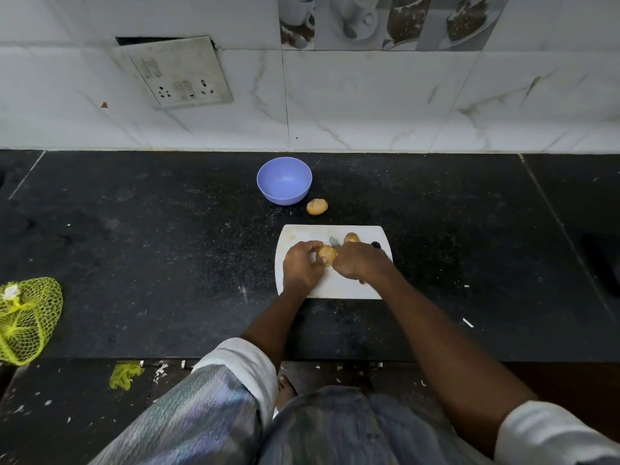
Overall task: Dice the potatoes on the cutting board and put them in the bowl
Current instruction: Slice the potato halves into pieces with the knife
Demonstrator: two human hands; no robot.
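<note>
A white cutting board [349, 290] lies on the black counter. My left hand [300, 266] holds a brown potato [326, 254] steady on the board. My right hand [360, 261] is closed on a knife [333, 242]; its blade tip shows just behind the potato and a dark handle end sticks out at the right. A second potato [351, 237] rests at the board's far edge. A third potato [317, 206] sits on the counter beside an empty blue bowl [284, 180] behind the board.
A yellow mesh bag [28, 318] lies at the counter's left front edge. A tiled wall with a switchboard [179, 73] rises behind the counter. The counter's front edge runs just below the board, with the floor beneath.
</note>
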